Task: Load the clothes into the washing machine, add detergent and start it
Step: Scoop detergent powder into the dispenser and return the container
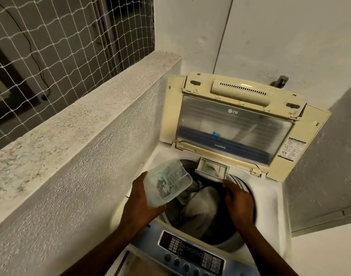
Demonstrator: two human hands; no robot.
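The top-loading washing machine (270, 198) stands in a corner with its lid (236, 124) raised. Clothes (200, 208) lie inside the drum. At the drum's far rim a small detergent drawer (211, 169) is pulled out. My left hand (142, 204) holds a clear plastic container (168, 184) with greenish-white powder, tilted above the drum's left edge. My right hand (238, 202) reaches over the drum, fingertips touching the drawer's front; whether it grips the drawer I cannot tell.
The control panel (190, 253) with buttons and dials runs along the near edge. A speckled concrete ledge (87, 120) with a netted window (61, 42) above it lies close on the left. White walls close off the back and right.
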